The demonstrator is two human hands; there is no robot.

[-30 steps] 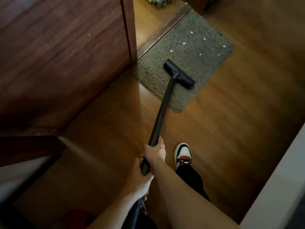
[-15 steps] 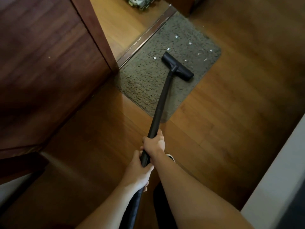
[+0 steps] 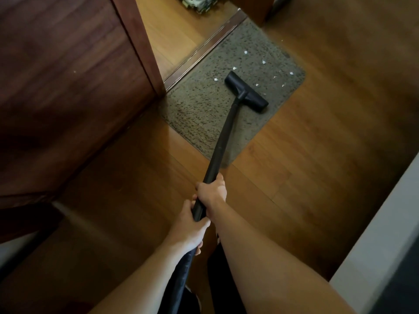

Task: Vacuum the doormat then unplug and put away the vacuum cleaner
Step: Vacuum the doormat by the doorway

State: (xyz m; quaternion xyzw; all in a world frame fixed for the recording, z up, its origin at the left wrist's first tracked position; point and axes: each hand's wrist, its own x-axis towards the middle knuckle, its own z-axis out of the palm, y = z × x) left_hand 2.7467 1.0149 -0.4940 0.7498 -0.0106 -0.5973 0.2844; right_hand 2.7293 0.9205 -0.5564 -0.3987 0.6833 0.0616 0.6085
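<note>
A grey speckled doormat (image 3: pixel 204 109) lies on the wooden floor by a door threshold. Several small white scraps (image 3: pixel 264 62) are scattered over its far half. The black vacuum head (image 3: pixel 246 92) rests on the mat's middle, with scraps just beyond it. A black vacuum tube (image 3: pixel 223 137) runs from the head back to me. My right hand (image 3: pixel 213 192) grips the tube higher up. My left hand (image 3: pixel 192 227) grips it just below, where the ribbed hose (image 3: pixel 181 275) starts.
A dark wooden door (image 3: pixel 68 87) stands on the left, its frame (image 3: pixel 140 41) beside the mat. A metal threshold strip (image 3: pixel 204 48) borders the mat's far edge. A patterned object (image 3: pixel 199 3) sits beyond the threshold. A pale wall or ledge (image 3: pixel 385 234) runs along the right.
The vacuum head has moved forward across the mat toward the white scraps. My view has shifted closer, and my shoe has dropped out of sight.
</note>
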